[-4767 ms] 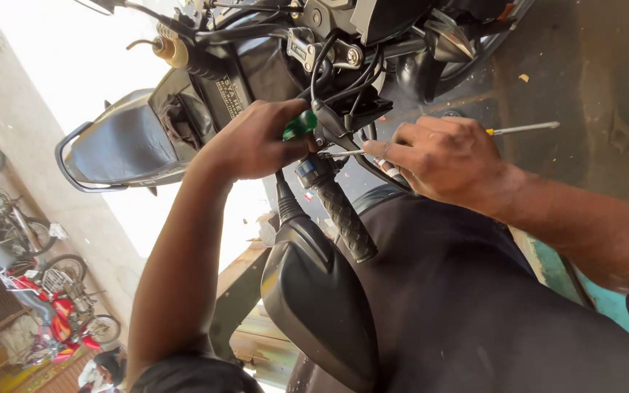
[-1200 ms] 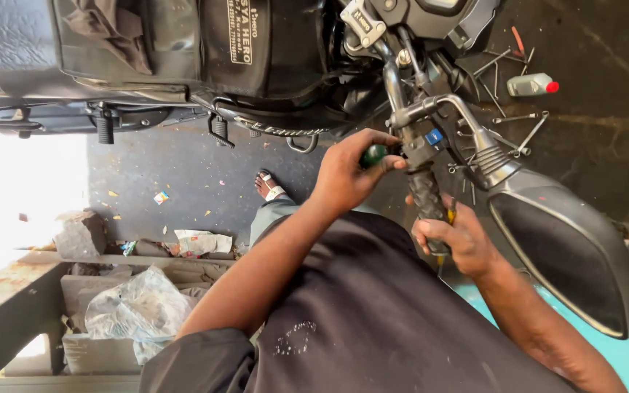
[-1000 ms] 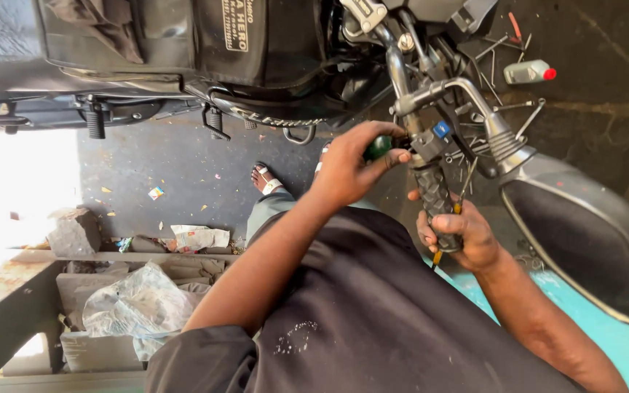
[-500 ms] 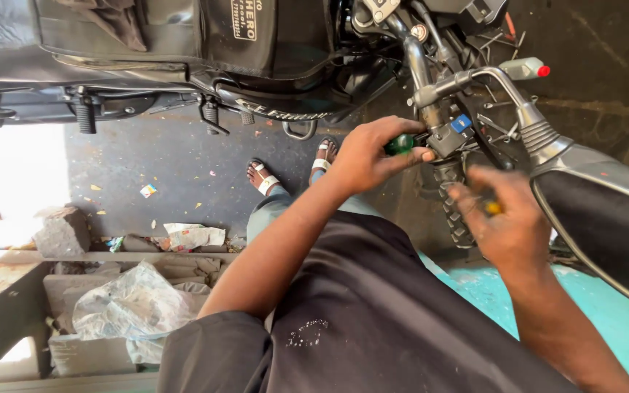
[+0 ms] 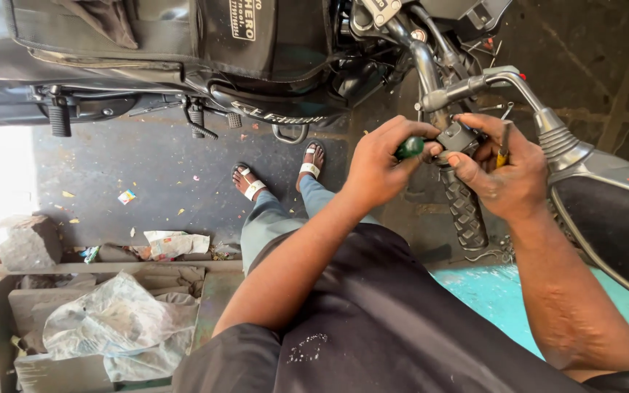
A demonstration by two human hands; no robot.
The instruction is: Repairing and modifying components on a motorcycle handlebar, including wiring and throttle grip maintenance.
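Left hand [image 5: 381, 166] clenched on green-handled screwdriver [image 5: 409, 148] at the handlebar switch housing [image 5: 454, 137], right hand [image 5: 500, 171] steadying it while pinching a yellow-handled tool [image 5: 503, 154]; risk: tip may slip off under sideways pressure and jab the fingers.

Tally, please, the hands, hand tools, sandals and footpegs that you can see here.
Hands: 2, left and right
Tools: 2, green-handled and yellow-handled
Sandals: 2
Footpegs: 2
Total: 8
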